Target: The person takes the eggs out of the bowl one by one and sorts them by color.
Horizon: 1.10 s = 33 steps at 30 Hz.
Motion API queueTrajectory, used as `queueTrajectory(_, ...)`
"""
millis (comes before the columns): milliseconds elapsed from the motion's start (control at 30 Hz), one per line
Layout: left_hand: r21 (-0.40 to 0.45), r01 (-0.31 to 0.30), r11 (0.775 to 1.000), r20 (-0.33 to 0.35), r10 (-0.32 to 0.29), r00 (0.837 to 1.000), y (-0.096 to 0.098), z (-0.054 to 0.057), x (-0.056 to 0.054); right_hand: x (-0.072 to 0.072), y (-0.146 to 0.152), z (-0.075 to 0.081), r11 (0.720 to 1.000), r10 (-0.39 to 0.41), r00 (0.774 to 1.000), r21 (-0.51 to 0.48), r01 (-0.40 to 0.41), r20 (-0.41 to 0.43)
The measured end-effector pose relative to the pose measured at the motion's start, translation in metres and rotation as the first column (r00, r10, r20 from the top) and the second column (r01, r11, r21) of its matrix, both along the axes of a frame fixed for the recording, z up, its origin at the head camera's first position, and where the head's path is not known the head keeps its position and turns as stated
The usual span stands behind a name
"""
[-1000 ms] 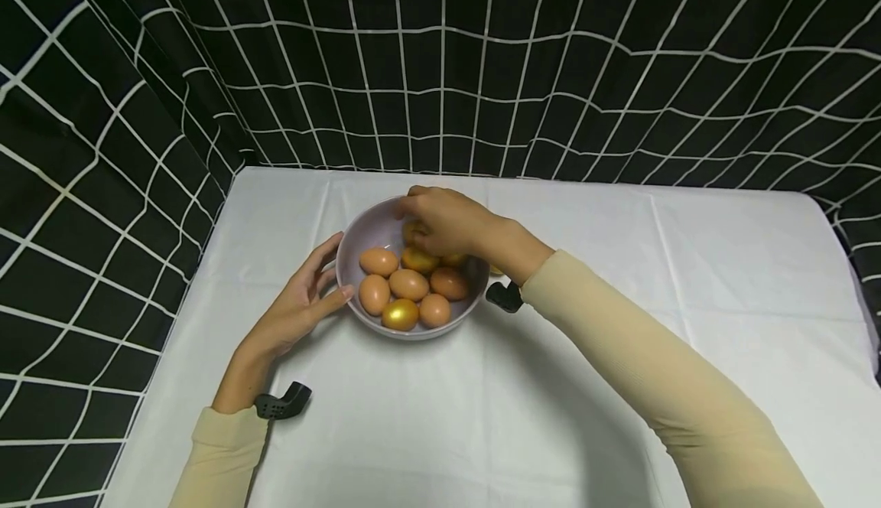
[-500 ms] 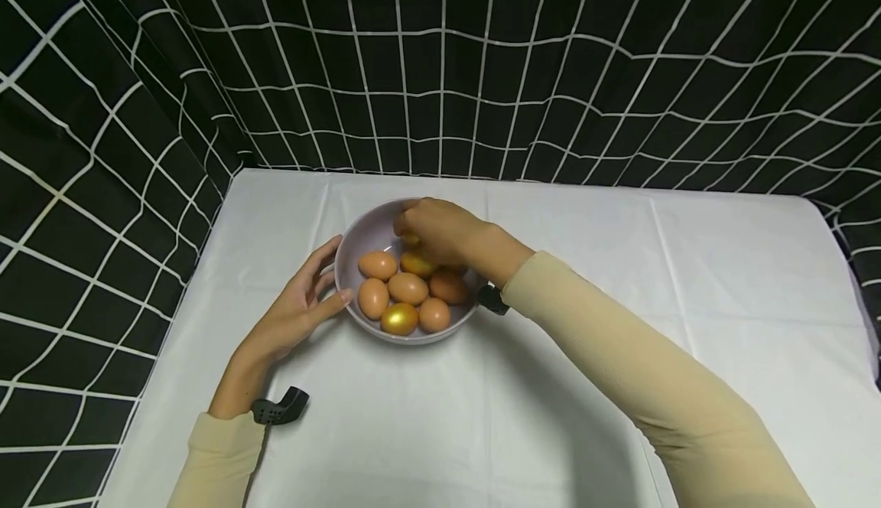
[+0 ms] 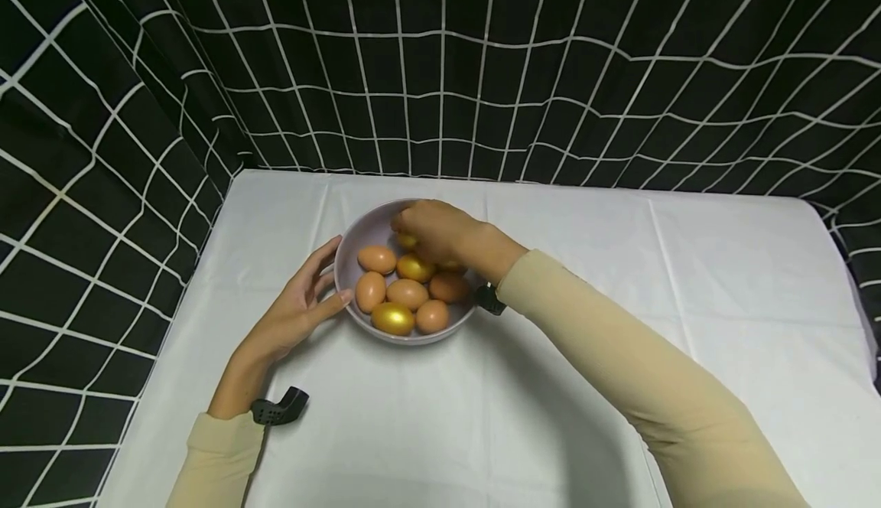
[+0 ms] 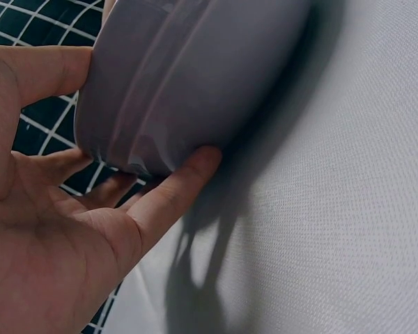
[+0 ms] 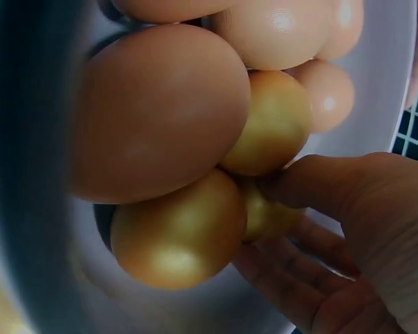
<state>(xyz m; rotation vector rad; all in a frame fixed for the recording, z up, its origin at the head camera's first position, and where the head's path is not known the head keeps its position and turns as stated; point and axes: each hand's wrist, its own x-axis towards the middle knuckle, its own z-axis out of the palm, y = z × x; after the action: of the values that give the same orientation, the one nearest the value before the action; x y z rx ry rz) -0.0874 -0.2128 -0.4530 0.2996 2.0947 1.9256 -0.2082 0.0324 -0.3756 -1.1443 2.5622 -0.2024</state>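
Note:
A pale mauve bowl [image 3: 358, 226] stands on the white cloth, with brown eggs [image 3: 407, 294] and golden eggs [image 3: 392, 318] in it. My left hand [image 3: 299, 309] holds the bowl's left side, thumb at the rim and fingers along the outer wall [image 4: 174, 104]. Inside the far part of the bowl, my right hand [image 3: 440, 234] pinches a golden egg [image 5: 268, 216] between thumb and fingers. Beside that egg lie two more golden eggs and a large brown egg [image 5: 160, 115]. The right hand and wrist cover part of the bowl's right side in the head view.
A yellowish rounded thing [image 5: 1, 306] lies outside the bowl, at the lower left of the right wrist view. The white cloth [image 3: 606, 324] spreads under everything. Dark curtains with a white grid [image 3: 427, 72] stand behind and to the left.
My right hand has sunk lower into the bowl and moved slightly left. The front golden egg and its neighbours have shifted a little. The left hand keeps its place at the bowl.

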Motion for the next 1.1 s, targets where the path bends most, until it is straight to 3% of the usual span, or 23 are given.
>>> queueTrajectory(233,-0.006,0.007,1.000,-0.008,-0.007,1.000,0.000,-0.001,-0.001,0.000,0.001,0.006,1.000,0.006,0.999,-0.023,-0.007,-0.046)
queueTrajectory(767,0.004,0.012,1.000,-0.004,-0.012,1.000,0.001,-0.002,-0.002,0.006,0.015,0.018,0.983,-0.018,1.000,-0.186,0.014,-0.022)
queueTrajectory(900,0.003,0.007,1.000,-0.001,-0.007,1.000,0.002,-0.001,-0.002,0.009,0.025,0.021,0.965,-0.064,0.998,-0.253,0.066,0.016)
queueTrajectory(1100,-0.002,0.003,1.000,0.001,-0.003,1.000,0.000,-0.001,0.000,0.013,0.046,0.019,0.918,-0.122,0.991,-0.374,0.136,0.061)
